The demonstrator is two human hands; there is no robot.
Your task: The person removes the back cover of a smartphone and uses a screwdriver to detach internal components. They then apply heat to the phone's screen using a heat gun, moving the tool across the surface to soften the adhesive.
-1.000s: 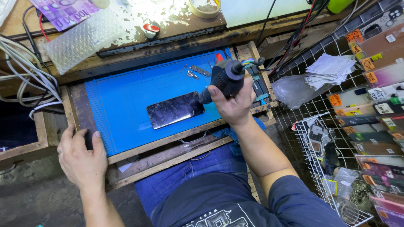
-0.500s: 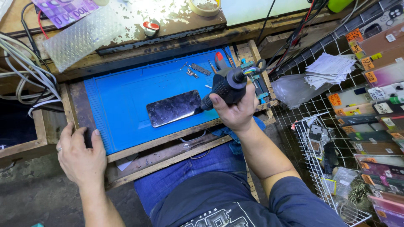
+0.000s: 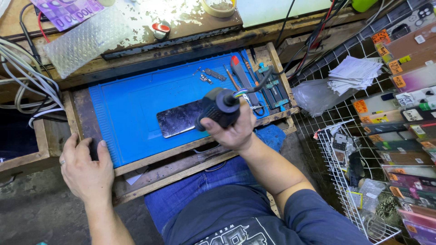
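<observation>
A dark phone (image 3: 178,118) lies flat on the blue work mat (image 3: 136,104) inside a wooden drawer tray. My right hand (image 3: 234,129) grips a black corded hot-air tool handle (image 3: 219,108), its nozzle end angled down over the phone's right end. My left hand (image 3: 86,169) rests flat, fingers spread, on the drawer's front left corner, touching the mat's edge.
Tweezers, a red-tipped tool and small metal parts (image 3: 247,75) lie at the mat's far right. Bubble wrap (image 3: 88,43) and a tape roll (image 3: 220,7) sit on the worn bench above. Cables (image 3: 27,77) hang left. Wire racks of packaged cases (image 3: 395,136) stand right.
My right hand has drawn the tool back toward me and to the left, off the tools at the mat's right side. The left hand stays put.
</observation>
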